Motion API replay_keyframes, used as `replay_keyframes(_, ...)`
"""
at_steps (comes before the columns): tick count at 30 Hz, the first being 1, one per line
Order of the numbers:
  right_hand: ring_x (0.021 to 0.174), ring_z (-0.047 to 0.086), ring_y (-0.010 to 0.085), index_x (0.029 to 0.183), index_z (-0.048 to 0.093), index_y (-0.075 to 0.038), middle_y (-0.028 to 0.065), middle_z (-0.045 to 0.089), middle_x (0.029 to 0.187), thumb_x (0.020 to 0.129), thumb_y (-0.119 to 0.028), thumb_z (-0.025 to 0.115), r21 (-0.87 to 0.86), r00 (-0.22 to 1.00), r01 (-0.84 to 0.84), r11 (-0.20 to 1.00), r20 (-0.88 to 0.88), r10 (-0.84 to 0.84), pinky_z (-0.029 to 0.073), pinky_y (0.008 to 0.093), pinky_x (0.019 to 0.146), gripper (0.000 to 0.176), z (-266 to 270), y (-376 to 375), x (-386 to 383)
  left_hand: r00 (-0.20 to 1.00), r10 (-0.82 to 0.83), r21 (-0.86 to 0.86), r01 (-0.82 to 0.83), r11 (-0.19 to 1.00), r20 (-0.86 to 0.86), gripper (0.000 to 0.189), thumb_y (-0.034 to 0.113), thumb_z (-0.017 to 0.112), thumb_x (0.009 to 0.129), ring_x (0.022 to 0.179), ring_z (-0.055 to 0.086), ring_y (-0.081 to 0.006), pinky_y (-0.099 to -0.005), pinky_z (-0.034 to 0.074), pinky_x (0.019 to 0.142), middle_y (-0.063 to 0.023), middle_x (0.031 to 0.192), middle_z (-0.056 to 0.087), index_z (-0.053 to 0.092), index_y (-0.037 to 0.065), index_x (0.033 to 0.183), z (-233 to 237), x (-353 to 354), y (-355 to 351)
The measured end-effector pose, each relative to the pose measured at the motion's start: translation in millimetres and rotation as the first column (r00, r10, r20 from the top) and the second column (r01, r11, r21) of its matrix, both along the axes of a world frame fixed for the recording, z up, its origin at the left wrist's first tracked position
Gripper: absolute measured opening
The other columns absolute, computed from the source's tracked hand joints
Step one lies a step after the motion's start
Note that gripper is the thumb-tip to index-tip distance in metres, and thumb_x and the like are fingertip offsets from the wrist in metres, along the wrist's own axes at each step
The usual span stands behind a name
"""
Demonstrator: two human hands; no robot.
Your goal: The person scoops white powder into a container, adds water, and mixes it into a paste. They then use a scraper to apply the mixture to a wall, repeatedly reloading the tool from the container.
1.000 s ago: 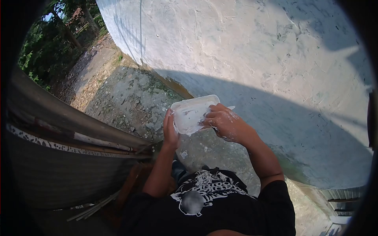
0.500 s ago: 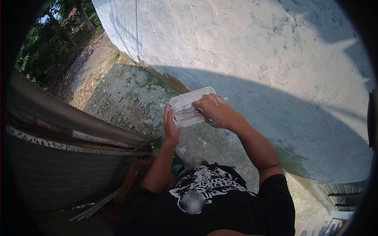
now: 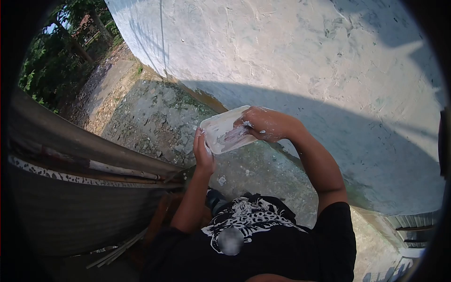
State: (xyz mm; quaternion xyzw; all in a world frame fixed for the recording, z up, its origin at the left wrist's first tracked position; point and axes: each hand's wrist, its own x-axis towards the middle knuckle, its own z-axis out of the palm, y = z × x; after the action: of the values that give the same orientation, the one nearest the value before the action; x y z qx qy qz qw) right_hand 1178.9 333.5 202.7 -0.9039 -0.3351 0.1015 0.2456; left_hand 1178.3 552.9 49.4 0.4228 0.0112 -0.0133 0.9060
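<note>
Near the wall (image 3: 291, 56), the left hand (image 3: 204, 157) had its grip clamped on the tray (image 3: 225, 114). Inside it, the right hand's (image 3: 268, 124) grip I could not tell. Level support seemed important, so pale paste (image 3: 235, 134) would not spill.

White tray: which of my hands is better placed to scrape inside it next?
Probably your right hand: its fingers reach into the tray. Your left hand supports the tray at its side, so using that one would likely mean shifting its hold.
</note>
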Motion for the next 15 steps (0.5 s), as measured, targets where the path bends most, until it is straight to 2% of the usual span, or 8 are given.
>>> replay_keyframes(2, 0.108, 0.056, 0.0389, 0.116, 0.061, -0.001, 0.0216, 0.063, 0.105, 0.083, -0.004, 0.061, -0.047, 0.999, -0.025, 0.999, -0.028, 0.024, 0.045, 0.0462, 0.095, 0.033, -11.4, 10.0, 0.8, 1.000, -0.009, -0.018, 0.009, 1.000, -0.007, 0.043, 0.022, 0.036, 0.103, 0.120, 0.053, -0.0236, -0.0370, 0.041, 0.103, -0.0140, 0.131, 0.052, 0.037, -0.002, 0.139, -0.2, 0.8, -1.8)
replay_keyframes(4, 0.104, 0.058, 0.0395, 0.113, 0.062, 0.000, 0.0227, 0.064, 0.101, 0.082, -0.004, 0.062, -0.114, 0.997, -0.019, 0.993, 0.066, 0.027, 0.046, 0.0468, 0.091, 0.031, -22.6, 16.0, 1.1, 0.998, 0.012, -0.036, -0.014, 0.999, -0.066, 0.042, 0.026, 0.037, 0.102, 0.118, 0.054, -0.0267, -0.0418, 0.044, 0.101, -0.0141, 0.127, 0.054, 0.042, 0.001, 0.135, -0.1, 1.5, -6.2)
replay_keyframes(8, 0.103, 0.058, 0.0400, 0.112, 0.062, 0.000, 0.0238, 0.063, 0.100, 0.081, -0.005, 0.062, -0.074, 0.999, -0.018, 0.997, 0.041, 0.021, 0.046, 0.0472, 0.090, 0.031, -29.1, 23.0, 7.0, 1.000, -0.015, 0.012, 0.015, 1.000, -0.014, 0.042, 0.028, 0.036, 0.103, 0.118, 0.055, -0.0270, -0.0422, 0.044, 0.101, -0.0141, 0.128, 0.053, 0.042, 0.002, 0.135, -0.1, 0.1, -5.9)
replay_keyframes(10, 0.102, 0.058, 0.0413, 0.111, 0.062, 0.000, 0.0247, 0.063, 0.099, 0.081, -0.006, 0.063, -0.079, 0.998, 0.019, 0.997, 0.060, -0.014, 0.046, 0.0477, 0.089, 0.031, -23.5, 29.5, 5.4, 0.997, 0.077, 0.001, -0.077, 0.997, -0.013, 0.042, 0.027, 0.035, 0.103, 0.118, 0.055, -0.0274, -0.0425, 0.045, 0.101, -0.0143, 0.129, 0.053, 0.040, 0.002, 0.136, -2.1, 1.3, -8.4)
replay_keyframes(14, 0.104, 0.057, 0.0400, 0.115, 0.061, -0.001, 0.0242, 0.062, 0.103, 0.083, -0.007, 0.062, -0.068, 0.996, 0.078, 0.995, 0.047, -0.075, 0.045, 0.0469, 0.091, 0.033, -17.4, 32.1, 6.7, 0.993, 0.115, 0.007, -0.115, 0.993, -0.013, 0.042, 0.026, 0.036, 0.102, 0.117, 0.055, -0.0274, -0.0423, 0.045, 0.100, -0.0144, 0.130, 0.052, 0.039, 0.002, 0.137, -11.2, 6.0, -4.1)
replay_keyframes(15, 0.106, 0.056, 0.0391, 0.118, 0.060, -0.001, 0.0238, 0.062, 0.106, 0.084, -0.007, 0.061, 0.014, 0.992, 0.089, 0.996, 0.094, -0.090, 0.045, 0.0465, 0.092, 0.035, -20.0, 28.0, 8.2, 0.996, 0.090, 0.012, -0.090, 0.996, 0.000, 0.042, 0.024, 0.035, 0.102, 0.117, 0.054, -0.0250, -0.0396, 0.043, 0.101, -0.0138, 0.130, 0.052, 0.038, 0.000, 0.137, -3.0, 3.2, -4.7)
